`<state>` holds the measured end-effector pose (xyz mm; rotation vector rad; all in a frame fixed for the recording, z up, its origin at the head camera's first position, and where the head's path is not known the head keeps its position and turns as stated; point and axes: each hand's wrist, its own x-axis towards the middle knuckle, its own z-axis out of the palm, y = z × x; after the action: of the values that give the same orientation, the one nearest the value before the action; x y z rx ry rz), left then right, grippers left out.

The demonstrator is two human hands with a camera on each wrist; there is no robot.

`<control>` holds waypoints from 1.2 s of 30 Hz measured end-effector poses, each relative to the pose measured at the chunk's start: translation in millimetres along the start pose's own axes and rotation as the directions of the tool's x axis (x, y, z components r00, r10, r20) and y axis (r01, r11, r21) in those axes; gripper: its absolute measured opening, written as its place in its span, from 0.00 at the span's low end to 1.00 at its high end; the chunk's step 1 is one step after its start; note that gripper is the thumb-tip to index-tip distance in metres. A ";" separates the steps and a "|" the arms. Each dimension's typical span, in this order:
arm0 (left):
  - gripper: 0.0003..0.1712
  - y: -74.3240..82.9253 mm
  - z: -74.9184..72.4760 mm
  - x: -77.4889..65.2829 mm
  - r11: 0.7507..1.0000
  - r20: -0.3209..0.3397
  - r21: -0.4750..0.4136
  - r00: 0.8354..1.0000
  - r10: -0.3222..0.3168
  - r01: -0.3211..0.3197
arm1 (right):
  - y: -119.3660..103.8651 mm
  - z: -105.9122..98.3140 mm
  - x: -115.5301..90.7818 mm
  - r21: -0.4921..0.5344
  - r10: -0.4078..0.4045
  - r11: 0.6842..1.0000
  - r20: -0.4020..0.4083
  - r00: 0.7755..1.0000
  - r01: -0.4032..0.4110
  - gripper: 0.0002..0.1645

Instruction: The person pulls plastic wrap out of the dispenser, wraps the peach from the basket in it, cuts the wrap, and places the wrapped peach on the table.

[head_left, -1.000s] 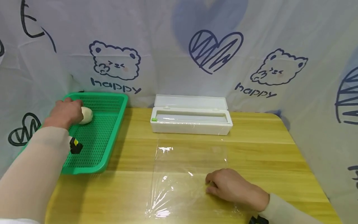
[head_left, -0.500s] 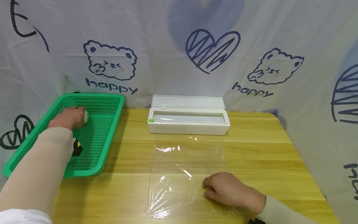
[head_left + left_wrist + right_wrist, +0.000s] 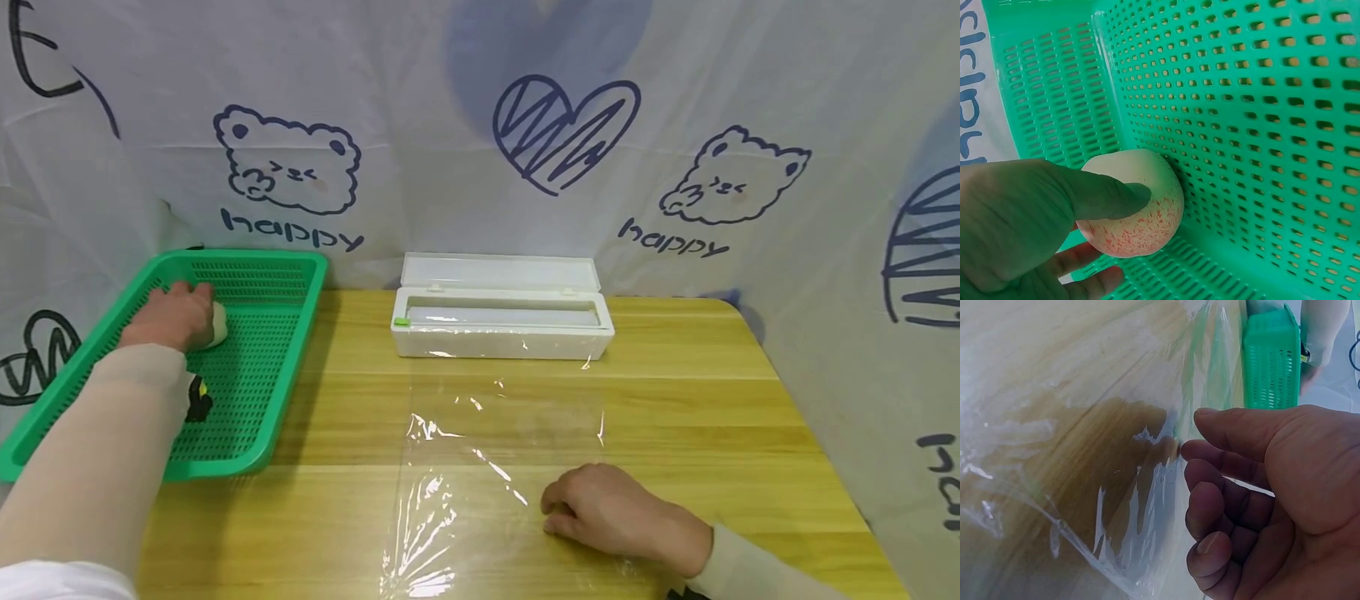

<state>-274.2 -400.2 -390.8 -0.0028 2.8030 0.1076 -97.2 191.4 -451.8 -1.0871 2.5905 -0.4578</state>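
In the left wrist view a pale peach (image 3: 1129, 206) with red speckles sits in a corner of the green basket (image 3: 1054, 94). My left hand (image 3: 171, 318) grips it, thumb across the top and fingers around the far side, partly hidden. A sheet of clear plastic wrap (image 3: 480, 417) stretches over the wooden table from a white dispenser box (image 3: 502, 343). At the sheet's right side rests my right hand (image 3: 611, 510). Its fingers are loosely curled, with a gap between thumb and index finger; the index fingertip is right at the film (image 3: 1147, 481).
The dispenser's lid (image 3: 498, 271) stands raised at the back, and a small green piece (image 3: 402, 322) shows at its left end. The wooden table (image 3: 712, 400) meets a printed white cloth (image 3: 435, 125) behind and at the sides.
My left hand has moved slightly lower in the basket with the peach. The view has shifted a little, and the shine and creases on the plastic wrap have changed. My right hand has barely moved.
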 end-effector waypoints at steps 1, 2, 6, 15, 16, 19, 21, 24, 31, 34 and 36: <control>0.33 -0.1 -0.2 0.1 1.000 0.003 0.002 1.000 0.003 -0.003 | 0.0 -0.1 0.2 0.005 -0.001 1.000 0.002 1.000 0.001 0.05; 0.33 -0.2 -0.3 0.3 1.000 0.006 0.004 1.000 0.005 -0.005 | 0.1 -0.2 0.3 0.008 0.000 1.000 0.004 1.000 0.000 0.05; 0.34 -1.7 1.0 2.0 1.000 0.009 -0.012 1.000 -0.010 0.010 | 0.1 -0.3 0.0 -0.002 -0.009 1.000 0.000 1.000 0.009 0.05; 0.38 -6.4 6.6 -3.7 0.999 0.034 -0.041 0.999 -0.030 0.031 | -1.2 0.3 -0.3 -0.025 -0.026 0.999 -0.008 1.000 0.026 0.05; 0.38 -6.5 6.5 -4.8 0.999 0.037 -0.042 0.999 -0.028 0.030 | -1.0 0.5 0.0 -0.024 -0.027 0.999 -0.007 1.000 0.027 0.05; 0.40 -6.5 5.4 -8.7 0.999 0.038 -0.033 0.999 -0.020 0.021 | -0.5 0.9 0.6 -0.028 -0.033 0.999 -0.009 0.999 0.033 0.05; 0.43 -6.7 4.1 -10.5 1.000 0.041 -0.026 0.999 -0.014 0.015 | -0.5 1.2 1.2 -0.034 -0.031 0.999 -0.012 0.999 0.031 0.05; 0.46 -5.8 1.4 -14.1 0.999 0.056 -0.034 0.998 -0.026 0.028 | -1.0 1.4 0.8 -0.041 -0.031 0.999 -0.014 0.999 0.031 0.05; 0.50 1.9 -7.6 -26.1 0.993 0.069 -0.081 0.994 -0.080 0.086 | -1.6 1.2 -0.3 -0.031 -0.044 0.999 -0.024 0.999 0.044 0.06; 0.51 7.3 -14.2 -33.3 0.993 0.030 -0.096 0.997 -0.071 0.073 | -1.2 0.6 -0.1 -0.017 -0.042 0.999 -0.019 0.999 0.041 0.06; 0.51 12.9 -21.2 -37.3 0.996 -0.021 -0.085 0.999 -0.044 0.042 | -0.6 -0.1 0.1 -0.009 -0.039 0.999 -0.014 0.999 0.039 0.06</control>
<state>-246.1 -389.4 -357.6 -0.0851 2.8174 0.2168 -96.9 191.0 -451.5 -1.1429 2.5898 -0.4645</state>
